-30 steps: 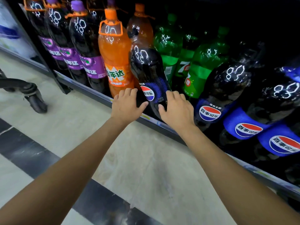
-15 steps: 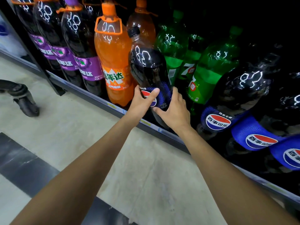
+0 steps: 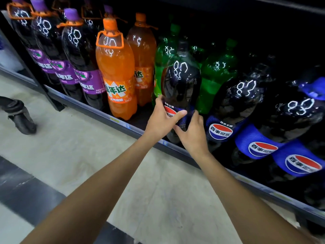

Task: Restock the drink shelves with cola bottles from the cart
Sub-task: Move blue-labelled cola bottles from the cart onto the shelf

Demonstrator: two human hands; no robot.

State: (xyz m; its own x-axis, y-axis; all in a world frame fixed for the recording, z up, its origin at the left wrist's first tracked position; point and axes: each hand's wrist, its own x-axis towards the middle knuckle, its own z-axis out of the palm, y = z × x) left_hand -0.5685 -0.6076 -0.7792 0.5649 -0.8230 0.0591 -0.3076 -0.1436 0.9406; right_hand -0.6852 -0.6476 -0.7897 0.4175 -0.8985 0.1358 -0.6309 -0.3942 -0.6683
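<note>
A large dark cola bottle (image 3: 181,85) with a blue label stands upright on the low shelf (image 3: 133,130), in front of the green bottles. My left hand (image 3: 162,118) grips its lower body from the left, thumb across the label. My right hand (image 3: 192,133) grips the same bottle from the right and below. Other cola bottles (image 3: 233,106) with blue labels stand to the right on the same shelf.
Orange soda bottles (image 3: 117,73) stand just left of the held bottle, purple-labelled bottles (image 3: 79,64) further left, green bottles (image 3: 216,74) behind. A black caster wheel (image 3: 19,115) sits on the pale tiled floor (image 3: 88,155) at the left.
The cola bottle has gone from leaning left against the orange bottle to upright and further right on the shelf. Both hands moved with it and now wrap round its label.
</note>
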